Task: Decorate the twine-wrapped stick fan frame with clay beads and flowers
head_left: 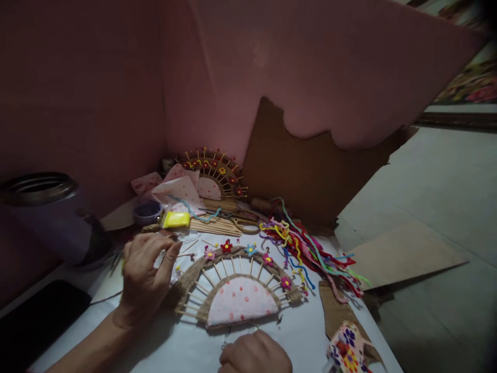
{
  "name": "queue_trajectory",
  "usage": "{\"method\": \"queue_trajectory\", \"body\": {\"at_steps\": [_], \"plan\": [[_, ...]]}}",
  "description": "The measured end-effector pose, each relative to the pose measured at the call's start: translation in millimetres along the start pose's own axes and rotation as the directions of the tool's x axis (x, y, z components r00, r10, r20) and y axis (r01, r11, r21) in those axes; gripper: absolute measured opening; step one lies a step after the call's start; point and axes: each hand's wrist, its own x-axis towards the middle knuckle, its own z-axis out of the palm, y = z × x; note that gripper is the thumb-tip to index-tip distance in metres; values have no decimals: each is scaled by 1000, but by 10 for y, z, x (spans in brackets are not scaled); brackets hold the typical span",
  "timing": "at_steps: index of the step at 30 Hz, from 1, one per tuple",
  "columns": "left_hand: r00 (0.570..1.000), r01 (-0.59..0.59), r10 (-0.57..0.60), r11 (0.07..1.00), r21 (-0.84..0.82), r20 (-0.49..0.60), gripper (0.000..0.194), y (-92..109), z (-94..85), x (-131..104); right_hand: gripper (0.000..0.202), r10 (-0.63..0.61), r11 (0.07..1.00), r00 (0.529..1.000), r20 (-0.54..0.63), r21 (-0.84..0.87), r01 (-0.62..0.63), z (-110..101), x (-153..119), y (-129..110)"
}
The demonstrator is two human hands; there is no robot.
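A half-round fan (240,303) made of thin sticks and wound brown twine lies on the white tabletop. Its centre is pale pink dotted cloth, and small coloured flowers run along the outer band. My left hand (145,274) is beside the fan's left end, thumb and fingers bent together; whatever they pinch is too small to make out. Below the fan's straight edge, my right hand (256,355) rests curled into a fist near the front of the table. Its fingertips are turned away, so what they hold, if anything, is hidden.
Behind the fan lie scissors (246,224), wooden sticks (213,226), a yellow packet (176,219) and a purple lid (147,212). Coloured pipe cleaners (306,248) spread at right. A second decorated fan (209,187) leans at the back. A flask (46,217) and a black phone-like slab (50,321) are left.
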Motion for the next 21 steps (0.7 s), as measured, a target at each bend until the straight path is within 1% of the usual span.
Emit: {"method": "queue_trajectory", "body": {"at_steps": [2, 4, 7, 10, 12, 15, 17, 19, 21], "plan": [[1000, -9, 9, 1000, -7, -6, 11, 16, -4, 6, 45, -80, 995, 993, 90, 58, 75, -76, 21, 5], [1000, -30, 29, 999, -14, -6, 15, 45, 4, 9, 38, -102, 990, 983, 156, 110, 85, -153, 11, 6], [999, -53, 53, 999, -13, 7, 19, 99, 30, 6, 27, -38, 986, 966, 257, 164, -5, -234, -32, -4], [995, -90, 90, 996, -6, 37, 14, 141, 26, 11, 18, 3, 971, 939, 343, 225, -85, -263, -51, -6], [991, -115, 115, 993, -15, 74, 9, 156, -10, 37, 18, 24, 966, 930, 366, 231, -116, -265, -46, 8], [977, -145, 149, 989, -35, 155, 13, 157, -85, 99, 25, 55, 967, 928, 368, 214, -142, -257, -33, 49], [951, -186, 194, 981, -59, 239, 17, 154, -113, 130, 29, 85, 963, 933, 351, 210, -167, -253, -27, 83], [909, -220, 234, 972, -80, 346, 20, 155, -108, 134, 32, 117, 960, 940, 321, 206, -190, -254, -21, 117], [862, -230, 239, 970, -77, 447, 22, 159, -76, 111, 31, 132, 960, 947, 293, 201, -196, -256, -16, 145]]}}
